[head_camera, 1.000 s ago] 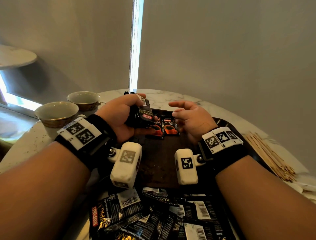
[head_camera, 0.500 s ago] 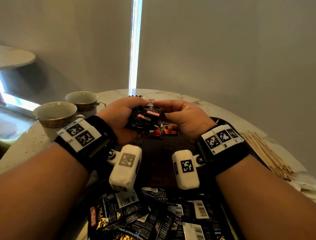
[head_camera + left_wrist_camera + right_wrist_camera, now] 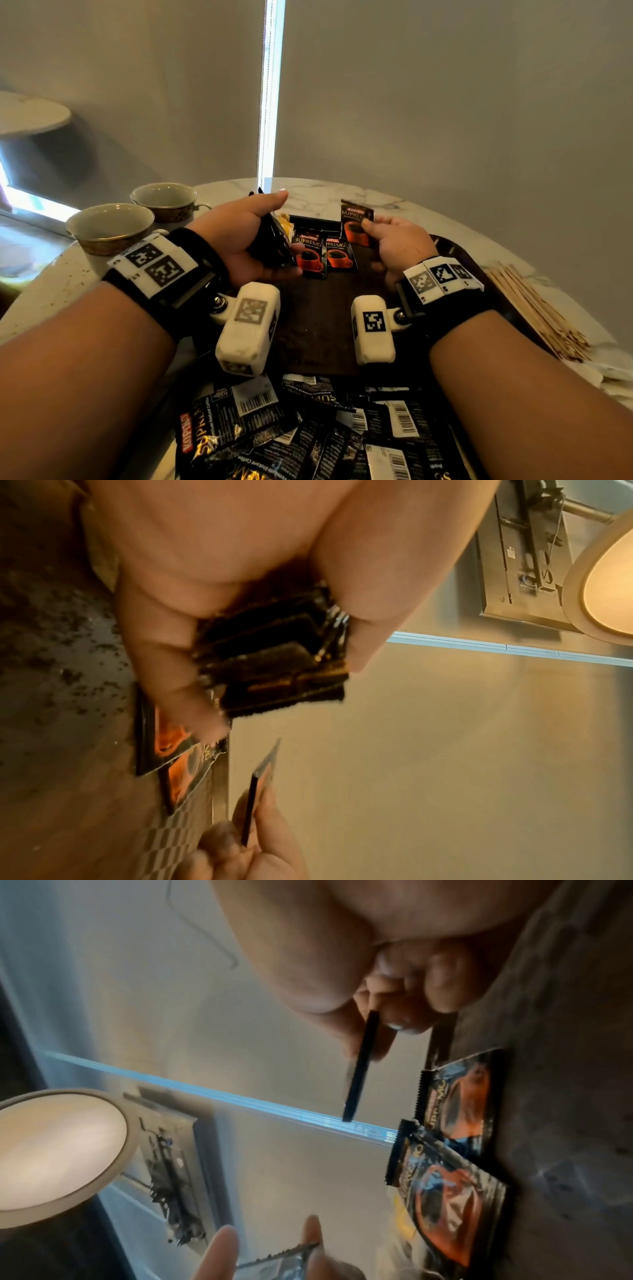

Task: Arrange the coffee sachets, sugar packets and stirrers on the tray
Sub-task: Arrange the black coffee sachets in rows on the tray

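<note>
Right hand (image 3: 399,240): raised above the far part of the tray, thumb and fingers pinching one coffee sachet (image 3: 356,222) by its lower right corner; sachet held upright, printed face toward the head camera, clear of the tray surface. In the right wrist view the same sachet shows edge-on as a thin dark strip.

Left hand (image 3: 239,240): fingers and thumb curled round a stack of sachets (image 3: 272,245), held on edge above the tray's left side; the left wrist view shows several dark packets bundled in the grip.

Tray (image 3: 322,318): dark, on the worktop between the two forearms. Two laid sachets (image 3: 325,255) rest face up, side by side and touching, at the far end, between the hands. A yellow packet (image 3: 286,222) shows just behind the left hand; what it is cannot be told.

Loose sachet pile (image 3: 308,431): many black packets, mostly barcode side up, overlapping at the near edge of the tray.

Stirrers (image 3: 537,315): a bundle of wooden sticks on the worktop (image 3: 342,195), right of the tray, off it.

Cups (image 3: 137,219): two, upright, on the worktop left of the tray, just beside one another.
</note>
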`<state>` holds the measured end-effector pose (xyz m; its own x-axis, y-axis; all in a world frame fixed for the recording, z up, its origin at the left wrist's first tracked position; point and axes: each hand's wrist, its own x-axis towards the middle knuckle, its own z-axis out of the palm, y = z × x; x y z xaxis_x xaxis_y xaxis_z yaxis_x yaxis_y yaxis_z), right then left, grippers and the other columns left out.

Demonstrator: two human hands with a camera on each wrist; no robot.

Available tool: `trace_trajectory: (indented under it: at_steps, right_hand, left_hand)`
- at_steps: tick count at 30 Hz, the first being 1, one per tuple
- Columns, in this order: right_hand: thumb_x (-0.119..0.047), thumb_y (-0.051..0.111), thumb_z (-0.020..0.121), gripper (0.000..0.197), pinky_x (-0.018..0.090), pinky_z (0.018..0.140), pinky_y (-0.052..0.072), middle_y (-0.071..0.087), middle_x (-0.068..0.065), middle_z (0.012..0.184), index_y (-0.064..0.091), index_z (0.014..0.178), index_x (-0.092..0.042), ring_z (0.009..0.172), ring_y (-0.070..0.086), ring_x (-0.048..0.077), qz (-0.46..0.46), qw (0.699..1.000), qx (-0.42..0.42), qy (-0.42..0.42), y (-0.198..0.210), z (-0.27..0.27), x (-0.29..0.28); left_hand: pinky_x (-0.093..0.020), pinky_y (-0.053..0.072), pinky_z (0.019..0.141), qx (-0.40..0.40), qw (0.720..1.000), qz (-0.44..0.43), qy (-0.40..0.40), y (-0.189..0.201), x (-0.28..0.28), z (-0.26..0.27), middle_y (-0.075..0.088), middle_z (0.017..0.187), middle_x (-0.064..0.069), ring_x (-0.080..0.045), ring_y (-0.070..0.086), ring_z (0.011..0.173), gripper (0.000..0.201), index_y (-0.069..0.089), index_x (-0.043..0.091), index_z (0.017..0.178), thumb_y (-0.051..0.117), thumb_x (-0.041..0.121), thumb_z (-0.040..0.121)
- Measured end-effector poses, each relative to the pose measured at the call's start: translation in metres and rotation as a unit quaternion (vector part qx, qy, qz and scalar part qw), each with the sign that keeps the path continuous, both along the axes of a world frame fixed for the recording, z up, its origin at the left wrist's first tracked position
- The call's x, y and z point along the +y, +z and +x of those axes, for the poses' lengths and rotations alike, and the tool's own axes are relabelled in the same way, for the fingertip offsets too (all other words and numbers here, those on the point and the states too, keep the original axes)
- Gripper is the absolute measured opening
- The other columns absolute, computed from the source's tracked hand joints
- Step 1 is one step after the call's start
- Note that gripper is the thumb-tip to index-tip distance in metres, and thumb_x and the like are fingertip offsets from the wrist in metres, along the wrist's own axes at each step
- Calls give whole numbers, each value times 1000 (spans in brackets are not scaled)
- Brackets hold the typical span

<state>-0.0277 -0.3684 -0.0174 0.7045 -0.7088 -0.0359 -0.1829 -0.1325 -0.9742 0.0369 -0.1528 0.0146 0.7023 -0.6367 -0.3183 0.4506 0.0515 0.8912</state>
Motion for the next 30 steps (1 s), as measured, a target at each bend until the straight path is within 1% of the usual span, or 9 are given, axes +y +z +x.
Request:
trace_trajectory:
  at_steps: [4,6,9,13,17,20,22,25,30]
  right_hand:
    - [-20,64,97,19,22,38,34,62,8,86,61,114,-13,52,47,11,53,997,58,4,2,-6,1]
    - [-14,55,101,16,22,37,33,61,9,88,60,116,-13,52,47,11,59,995,85,12,3,-7,0]
    - [-11,49,101,15,25,44,34,60,12,83,61,110,-6,56,48,17,47,990,130,27,5,-7,2]
    - [-9,51,98,13,29,51,37,62,13,75,57,87,-8,63,51,22,7,988,149,39,5,-8,3]
    - [-7,50,98,12,28,50,41,68,16,89,60,98,-3,60,58,19,-13,984,169,58,9,-8,8]
    - [-7,48,99,20,26,45,42,69,19,98,58,114,2,57,60,17,-20,980,185,71,11,-7,10]
    - [-7,48,100,24,25,43,43,68,19,97,55,120,4,57,61,17,-22,977,197,78,14,-8,12]
    - [-6,48,101,18,24,43,45,66,19,95,53,116,2,60,61,18,-25,975,205,82,17,-9,14]
    - [-6,49,101,7,25,48,50,66,16,87,53,105,-2,63,63,19,-20,973,209,92,17,-10,14]
  left_hand:
    - [-30,50,52,-7,1000,21,11,-3,-2,-1,54,94,-11,-20,61,69,29,50,18,117,63,33,96]
    - [-29,49,50,-10,999,28,14,-3,-2,0,55,99,-12,-19,62,63,32,51,17,122,63,30,95]
    - [-31,51,49,-15,999,37,13,-4,-2,2,56,109,-14,-20,66,60,39,51,16,131,63,29,95]
    - [-29,51,50,-19,999,47,-3,-4,-2,-1,62,96,-11,-19,66,58,37,53,17,129,60,30,96]
    - [-29,50,54,-17,998,54,-7,-3,-3,-2,66,78,-11,-19,66,57,42,54,12,132,61,30,95]
    - [-31,48,61,-15,998,55,-14,-2,-3,-6,63,82,-10,-19,67,60,34,55,10,121,61,30,94]
    - [-33,47,64,-18,998,60,-16,-2,-3,-9,67,75,-10,-19,67,62,25,56,9,111,60,29,96]
    - [-31,44,63,-22,998,65,-12,-2,-3,-12,69,61,-8,-18,68,58,17,55,13,105,58,28,97]
    - [-30,42,63,-23,997,67,-14,-2,-5,-13,69,61,-7,-19,65,62,14,55,16,102,57,29,98]
